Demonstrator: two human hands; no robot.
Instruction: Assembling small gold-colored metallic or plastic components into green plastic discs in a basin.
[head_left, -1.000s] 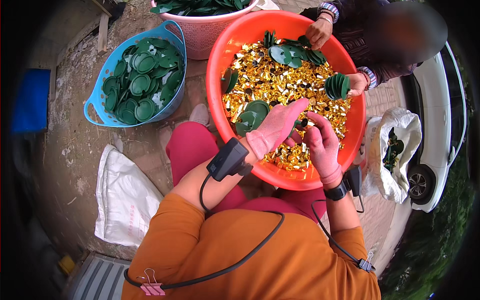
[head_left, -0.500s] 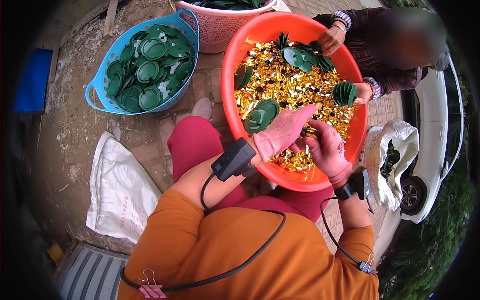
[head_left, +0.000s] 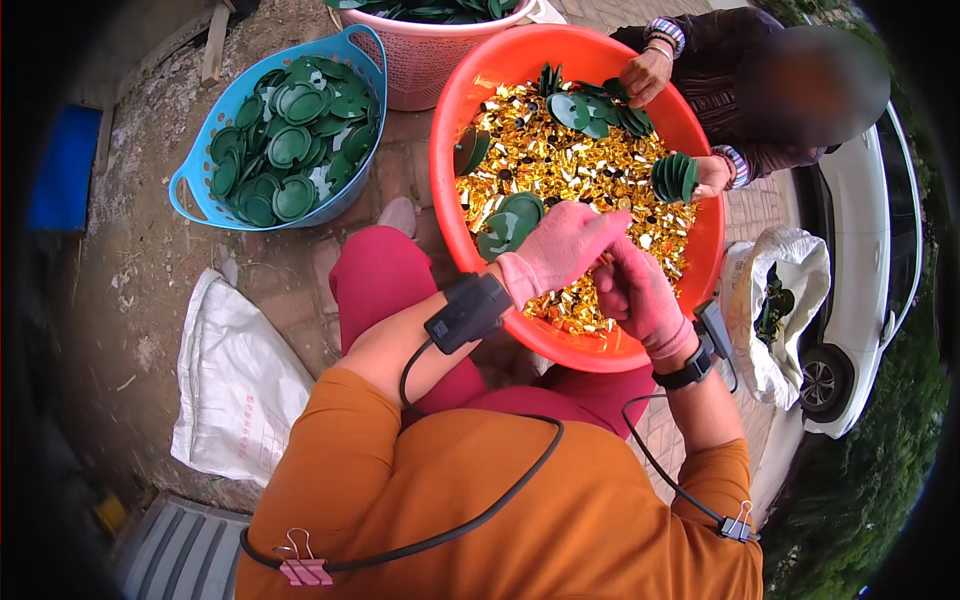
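Both your hands, in pink gloves, are above the near part of the red tub (head_left: 590, 352). Your left hand (head_left: 570, 243) reaches in from the near left with its back turned up, and your right hand (head_left: 645, 295) faces it with bent fingers. Their fingertips meet, or at least overlap in this view. You have the fingers curled inward, but I cannot tell whether either hand grips something (your own left hand covers most of the gap).

Beneath your hands, gold pieces (head_left: 540, 165) with dark ones mixed in cover the tub's bottom. Just left of your left hand, a few green discs (head_left: 512, 222) lie on top of them. A loose cluster of green discs (head_left: 575, 112) sits at the tub's far side.

Opposite you, on the far right, a co-worker holds a row of green discs (head_left: 675, 178) in the nearer hand (head_left: 712, 176); the farther hand (head_left: 648, 76) is at the right end of the cluster.

To your left stands a blue basket (head_left: 340, 205) filled with more green discs, with a pink basket (head_left: 412, 65) farther off. A white sack (head_left: 240, 380) lies at the near left; an open sack (head_left: 790, 375) stands right of the tub, near a white car (head_left: 868, 240).
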